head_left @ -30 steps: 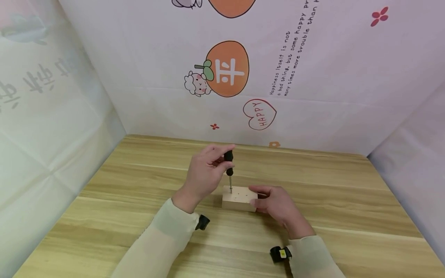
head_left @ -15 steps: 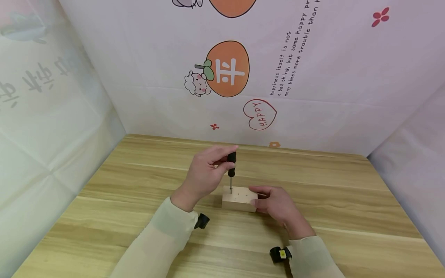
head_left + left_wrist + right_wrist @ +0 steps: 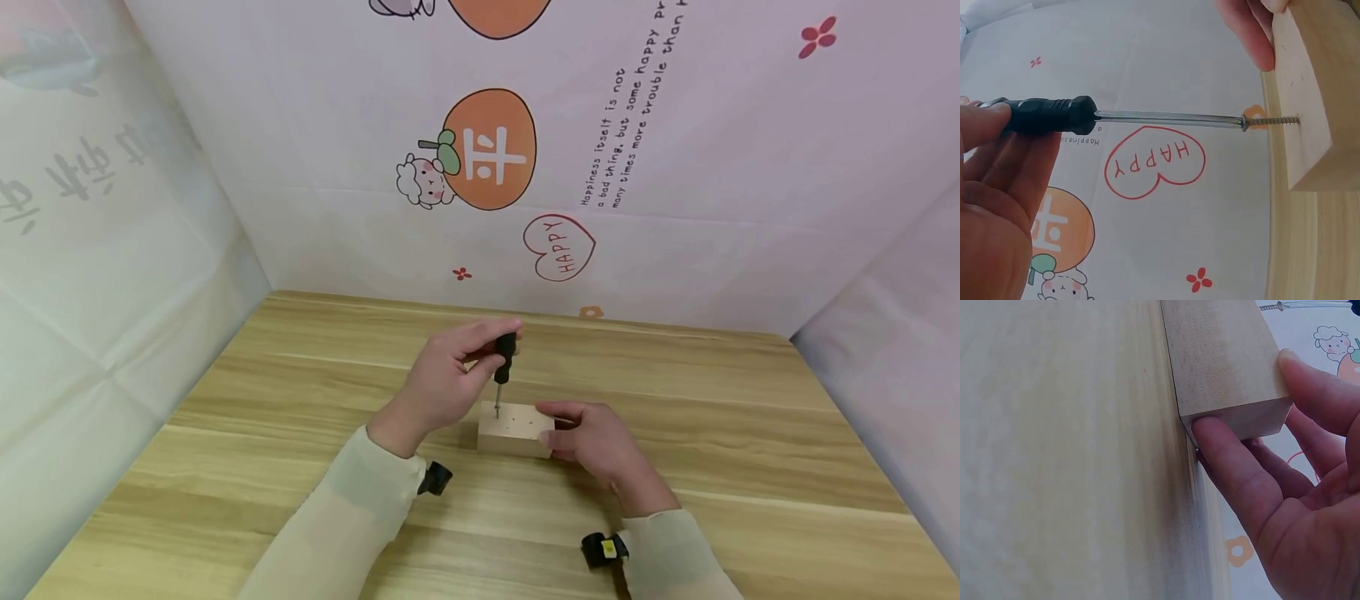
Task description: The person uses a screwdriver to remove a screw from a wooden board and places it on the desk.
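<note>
My left hand (image 3: 442,379) pinches the black handle of a screwdriver (image 3: 506,358) that stands nearly upright, its top leaning slightly right. In the left wrist view, the screwdriver's metal shaft (image 3: 1166,119) meets the head of a threaded screw (image 3: 1275,120). The screw's point is in the face of a pale wooden block (image 3: 1313,106), with much of the thread exposed. Several small dark holes show on the block's top in the head view. At the block's right end, my right hand (image 3: 600,442) grips it between thumb and fingers; some fingertips are hidden behind the wood.
The block rests on a wood-grain table (image 3: 300,467). A white printed cloth (image 3: 337,167) rises behind the table's back edge, with more cloth at both sides. Black wrist cameras sit at the left cuff (image 3: 382,462) and right cuff (image 3: 656,542).
The screwdriver's handle has tipped a little to the right, and my left hand has shifted right and slightly down with it. The block and my right hand stay in place.
</note>
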{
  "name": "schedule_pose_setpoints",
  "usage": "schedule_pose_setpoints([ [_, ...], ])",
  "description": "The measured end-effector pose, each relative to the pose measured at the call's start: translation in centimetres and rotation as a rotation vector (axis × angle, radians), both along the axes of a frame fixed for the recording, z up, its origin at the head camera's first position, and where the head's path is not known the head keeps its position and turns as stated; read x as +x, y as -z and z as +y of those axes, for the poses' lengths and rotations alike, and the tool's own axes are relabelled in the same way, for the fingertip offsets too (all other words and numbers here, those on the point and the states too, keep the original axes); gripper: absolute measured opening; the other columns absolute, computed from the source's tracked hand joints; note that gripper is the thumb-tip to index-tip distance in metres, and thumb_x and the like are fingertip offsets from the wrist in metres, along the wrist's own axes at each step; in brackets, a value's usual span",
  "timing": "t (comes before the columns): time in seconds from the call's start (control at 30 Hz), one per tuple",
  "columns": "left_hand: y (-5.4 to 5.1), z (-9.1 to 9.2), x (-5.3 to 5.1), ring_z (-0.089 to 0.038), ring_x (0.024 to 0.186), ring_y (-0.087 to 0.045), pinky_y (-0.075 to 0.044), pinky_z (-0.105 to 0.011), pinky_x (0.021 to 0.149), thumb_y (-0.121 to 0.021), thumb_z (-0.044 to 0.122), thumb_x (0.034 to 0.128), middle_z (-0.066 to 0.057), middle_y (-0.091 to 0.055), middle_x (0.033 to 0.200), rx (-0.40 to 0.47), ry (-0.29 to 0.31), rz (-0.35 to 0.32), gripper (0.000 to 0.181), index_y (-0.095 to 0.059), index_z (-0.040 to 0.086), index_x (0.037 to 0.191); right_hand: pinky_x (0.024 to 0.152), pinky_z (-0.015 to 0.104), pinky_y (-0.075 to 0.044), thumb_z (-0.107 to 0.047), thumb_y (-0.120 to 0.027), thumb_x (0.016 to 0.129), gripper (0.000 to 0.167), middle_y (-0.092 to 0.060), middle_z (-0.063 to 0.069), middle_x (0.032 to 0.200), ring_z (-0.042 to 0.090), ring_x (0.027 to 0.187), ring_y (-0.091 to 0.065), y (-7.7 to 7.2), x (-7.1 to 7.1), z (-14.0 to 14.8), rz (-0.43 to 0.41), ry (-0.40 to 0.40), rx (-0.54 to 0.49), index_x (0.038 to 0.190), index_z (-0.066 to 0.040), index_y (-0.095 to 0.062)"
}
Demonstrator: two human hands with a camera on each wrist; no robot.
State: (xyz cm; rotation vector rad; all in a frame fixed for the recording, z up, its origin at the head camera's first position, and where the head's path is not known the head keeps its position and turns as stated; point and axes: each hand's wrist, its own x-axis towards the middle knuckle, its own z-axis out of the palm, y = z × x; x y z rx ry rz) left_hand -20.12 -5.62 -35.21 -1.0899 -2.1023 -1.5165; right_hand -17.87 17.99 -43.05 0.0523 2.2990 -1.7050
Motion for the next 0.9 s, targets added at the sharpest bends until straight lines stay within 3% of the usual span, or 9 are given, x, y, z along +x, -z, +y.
schedule_pose_setpoints([
  [0.23, -0.02, -0.01, -0.02, -0.014, 0.089, -0.066, -0.057, -0.026, 0.076, -0.077, -0.006, 0.0831, -0.007, -0.069, 0.109, 0.029, -0.115, 0.02, 0.044, -0.07, 0.005, 0.125, 0.076, 0.038, -0.059, -0.005, -0.077, 0.086, 0.04, -0.06, 0.012, 0.13, 0.022, 0.093, -0.066, 0.16, -0.03, 0.03, 0.004, 0.004, 0.002, 0.126, -0.01, -0.071],
  [0.47, 0.32, 0.01, -0.19, -0.013, 0.083, -0.065, -0.058, -0.028, 0.076, -0.076, -0.009, 0.0827, -0.006, -0.062, 0.103, 0.051, -0.043, 0.071, 0.049, -0.067, 0.003, 0.129, 0.076, 0.038, -0.059, -0.007, -0.078, 0.086, 0.04, -0.061, 0.01, 0.13, 0.022, 0.093, -0.066, 0.11, -0.02, 0.04, 0.006, 0.001, 0.01, 0.125, -0.011, -0.072],
  [0.67, 0.21, 0.0, -0.15, -0.012, 0.083, -0.062, -0.058, -0.027, 0.076, -0.077, -0.005, 0.0833, -0.004, -0.06, 0.101, 0.046, -0.043, 0.082, 0.042, -0.07, 0.003, 0.124, 0.076, 0.038, -0.059, -0.007, -0.078, 0.086, 0.04, -0.061, 0.01, 0.129, 0.022, 0.093, -0.066, 0.13, -0.02, 0.09, 0.005, -0.003, 0.01, 0.126, -0.011, -0.071],
  [0.9, 0.13, -0.15, -0.26, -0.016, 0.099, -0.062, -0.056, -0.029, 0.084, -0.066, -0.007, 0.0913, -0.007, -0.064, 0.118, -0.002, 0.017, 0.062, 0.043, -0.063, 0.004, 0.133, 0.076, 0.037, -0.059, -0.007, -0.078, 0.086, 0.04, -0.062, 0.009, 0.128, 0.021, 0.093, -0.065, 0.21, -0.14, 0.07, 0.007, -0.001, 0.018, 0.125, -0.012, -0.071],
])
